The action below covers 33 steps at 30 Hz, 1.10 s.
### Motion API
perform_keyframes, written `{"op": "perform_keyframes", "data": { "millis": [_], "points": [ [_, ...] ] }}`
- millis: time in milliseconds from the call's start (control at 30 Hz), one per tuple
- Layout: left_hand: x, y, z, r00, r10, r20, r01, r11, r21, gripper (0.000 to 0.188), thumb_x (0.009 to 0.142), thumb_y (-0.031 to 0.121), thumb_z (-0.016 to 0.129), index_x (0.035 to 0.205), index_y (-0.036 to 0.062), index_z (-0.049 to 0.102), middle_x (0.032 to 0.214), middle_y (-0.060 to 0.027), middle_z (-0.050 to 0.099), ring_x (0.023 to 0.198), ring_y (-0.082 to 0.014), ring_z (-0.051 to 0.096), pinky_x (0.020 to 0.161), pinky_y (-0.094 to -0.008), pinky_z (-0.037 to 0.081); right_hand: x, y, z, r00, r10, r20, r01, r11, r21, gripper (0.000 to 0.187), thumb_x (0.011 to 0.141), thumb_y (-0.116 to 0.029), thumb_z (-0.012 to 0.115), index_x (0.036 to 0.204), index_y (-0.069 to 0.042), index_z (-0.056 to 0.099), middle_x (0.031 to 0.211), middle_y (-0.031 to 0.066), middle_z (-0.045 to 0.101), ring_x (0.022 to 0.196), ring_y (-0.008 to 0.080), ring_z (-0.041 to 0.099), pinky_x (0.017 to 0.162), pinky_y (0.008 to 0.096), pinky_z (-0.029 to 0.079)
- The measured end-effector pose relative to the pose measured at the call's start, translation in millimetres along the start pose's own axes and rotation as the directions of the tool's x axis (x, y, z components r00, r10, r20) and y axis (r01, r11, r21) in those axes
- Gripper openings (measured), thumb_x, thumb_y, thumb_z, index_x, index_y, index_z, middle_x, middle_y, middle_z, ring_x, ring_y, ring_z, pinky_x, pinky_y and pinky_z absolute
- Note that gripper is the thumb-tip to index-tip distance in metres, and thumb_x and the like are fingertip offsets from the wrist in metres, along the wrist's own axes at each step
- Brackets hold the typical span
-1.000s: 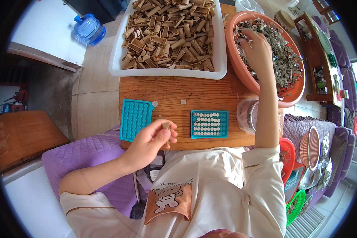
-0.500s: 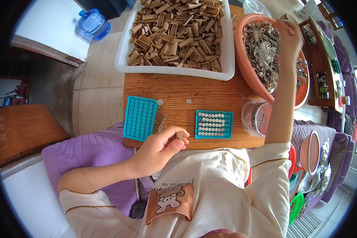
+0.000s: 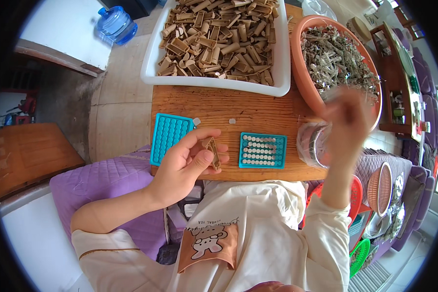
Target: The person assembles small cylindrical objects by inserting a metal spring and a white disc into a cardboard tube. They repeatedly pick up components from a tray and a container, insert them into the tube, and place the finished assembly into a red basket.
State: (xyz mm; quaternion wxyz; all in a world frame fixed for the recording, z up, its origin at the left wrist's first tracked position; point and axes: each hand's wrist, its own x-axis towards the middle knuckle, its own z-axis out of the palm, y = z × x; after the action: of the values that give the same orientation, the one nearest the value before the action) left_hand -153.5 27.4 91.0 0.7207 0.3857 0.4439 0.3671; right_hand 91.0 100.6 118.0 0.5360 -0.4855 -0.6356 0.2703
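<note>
Wooden worktop (image 3: 214, 104), head view, as I see it from nearby. The left hand (image 3: 180, 163) holds a brown trough-shaped piece (image 3: 213, 155) over the near side, fingers clamped on it. The right hand (image 3: 348, 114), blurred, overlaps the near rim of the orange basin (image 3: 297, 53); its fingers' state I cannot tell. Good handling: light grip, hollow exposed, thumb outside the cavity.

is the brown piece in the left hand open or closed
Open: the brown piece in the left hand shows its hollow side between raised edges; whether anything lies inside is too small to tell.
</note>
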Motion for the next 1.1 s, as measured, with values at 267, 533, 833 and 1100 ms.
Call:
{"op": "perform_keyframes", "data": {
  "millis": [267, 533, 833, 1100],
  "points": [
    [2, 7, -1, 0.983, 0.166, 0.083, -0.182, 0.950, 0.254, 0.035, 0.084, 0.010, 0.050, 0.116, 0.0031, 0.039, 0.104, -0.0096, 0.054, 0.089, -0.0152, 0.056, 0.074, -0.0241, 0.047, -87, 4, 86, 0.897, 0.332, 0.293, -0.440, 0.744, 0.504, 0.014, 0.068, 0.000, 0.065, 0.078, -0.002, 0.055, 0.065, 0.0023, 0.055, 0.053, 0.0054, 0.050, 0.046, 0.0185, 0.039],
    [5, 1, -4, 0.937, 0.346, 0.042, -0.341, 0.883, 0.322, 0.032, 0.080, 0.006, 0.055, 0.111, 0.0018, 0.045, 0.107, -0.0096, 0.053, 0.093, -0.0152, 0.055, 0.079, -0.0257, 0.047, -91, -7, 102, 0.962, 0.229, 0.151, -0.273, 0.847, 0.456, 0.012, 0.071, 0.001, 0.059, 0.083, -0.001, 0.056, 0.068, 0.0045, 0.057, 0.053, 0.0080, 0.051, 0.047, 0.0218, 0.040],
    [3, 2, -4, 0.951, 0.308, -0.019, -0.287, 0.905, 0.314, 0.031, 0.080, 0.004, 0.055, 0.110, 0.0028, 0.046, 0.105, -0.0091, 0.054, 0.088, -0.0125, 0.056, 0.075, -0.0231, 0.047, -95, -15, 104, 0.971, 0.236, 0.046, -0.230, 0.856, 0.463, 0.009, 0.069, 0.002, 0.060, 0.074, 0.000, 0.052, 0.063, 0.0051, 0.057, 0.050, 0.0070, 0.051, 0.044, 0.0191, 0.040],
    [5, 3, -5, 0.957, 0.291, 0.004, -0.280, 0.917, 0.284, 0.032, 0.080, 0.004, 0.055, 0.111, 0.0025, 0.046, 0.105, -0.0083, 0.054, 0.087, -0.0099, 0.055, 0.075, -0.0226, 0.047, -92, -13, 108, 0.993, 0.116, -0.007, -0.102, 0.902, 0.420, 0.011, 0.068, 0.005, 0.060, 0.073, 0.000, 0.053, 0.066, 0.0070, 0.058, 0.051, 0.0100, 0.053, 0.044, 0.0213, 0.042]
  ]
}}
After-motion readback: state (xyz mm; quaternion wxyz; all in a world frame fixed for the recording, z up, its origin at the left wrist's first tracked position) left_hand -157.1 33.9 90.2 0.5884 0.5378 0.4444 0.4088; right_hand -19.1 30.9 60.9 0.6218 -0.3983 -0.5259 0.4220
